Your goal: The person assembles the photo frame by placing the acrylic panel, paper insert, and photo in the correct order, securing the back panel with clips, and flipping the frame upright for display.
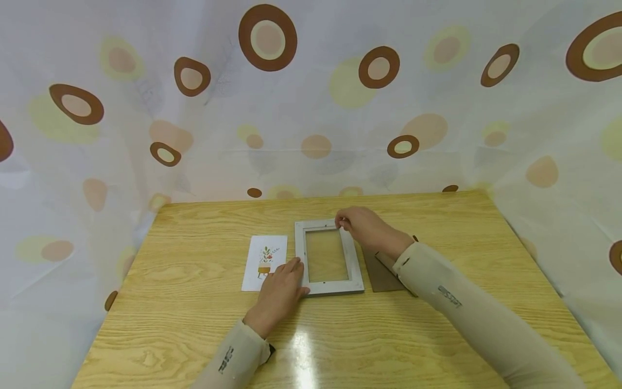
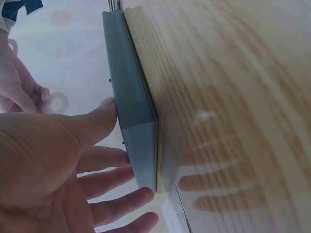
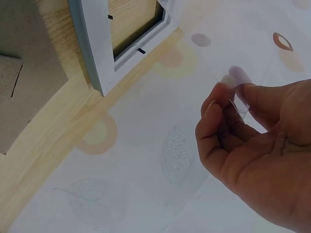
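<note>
A white picture frame (image 1: 335,287) lies on the table with its back up; small dark tabs stick out of its rails. My left hand (image 1: 282,294) rests against its lower left side, thumb and fairly straight fingers touching the edge (image 2: 131,87). At the upper right corner, my right hand (image 1: 366,227) pinches a thin clear sheet (image 3: 240,104) between thumb and fingertips. In the right wrist view the sheet's faint edges stretch toward the frame (image 3: 97,43); most of its outline is hard to see.
A white card (image 1: 255,259) printed with a potted plant lies left of the frame. To the right is the brown backing board (image 1: 381,275), partly under my right forearm. A patterned curtain (image 1: 311,108) hangs behind the wooden table (image 1: 194,302).
</note>
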The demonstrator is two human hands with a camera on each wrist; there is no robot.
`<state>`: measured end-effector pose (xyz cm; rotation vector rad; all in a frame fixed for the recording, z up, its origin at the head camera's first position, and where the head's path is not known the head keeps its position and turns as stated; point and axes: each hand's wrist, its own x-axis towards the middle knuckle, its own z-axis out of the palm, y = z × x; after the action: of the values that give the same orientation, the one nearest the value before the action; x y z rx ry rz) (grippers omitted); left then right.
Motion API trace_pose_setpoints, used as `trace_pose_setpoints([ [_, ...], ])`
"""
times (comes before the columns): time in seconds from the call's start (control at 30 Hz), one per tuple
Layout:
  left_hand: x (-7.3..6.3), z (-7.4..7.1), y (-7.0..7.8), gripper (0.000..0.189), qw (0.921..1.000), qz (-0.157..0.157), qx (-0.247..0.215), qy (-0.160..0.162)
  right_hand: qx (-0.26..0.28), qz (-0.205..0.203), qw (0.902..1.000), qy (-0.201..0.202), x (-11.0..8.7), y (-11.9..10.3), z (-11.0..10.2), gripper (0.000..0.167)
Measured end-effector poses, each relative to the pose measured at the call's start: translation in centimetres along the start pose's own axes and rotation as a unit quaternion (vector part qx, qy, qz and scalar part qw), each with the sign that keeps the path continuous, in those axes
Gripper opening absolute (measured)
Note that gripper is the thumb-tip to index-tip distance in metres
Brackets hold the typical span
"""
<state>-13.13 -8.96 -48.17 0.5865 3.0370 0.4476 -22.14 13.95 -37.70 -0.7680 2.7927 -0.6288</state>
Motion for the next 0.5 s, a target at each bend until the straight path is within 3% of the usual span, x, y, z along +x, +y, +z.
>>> trace_pose_setpoints([
  [0.5, -0.05, 0.03, -0.08, 0.059, 1.0, 0.001, -0.003, 0.003, 0.0, -0.008, 1.0, -0.005, 0.66, 0.53, 0.72, 0.025],
])
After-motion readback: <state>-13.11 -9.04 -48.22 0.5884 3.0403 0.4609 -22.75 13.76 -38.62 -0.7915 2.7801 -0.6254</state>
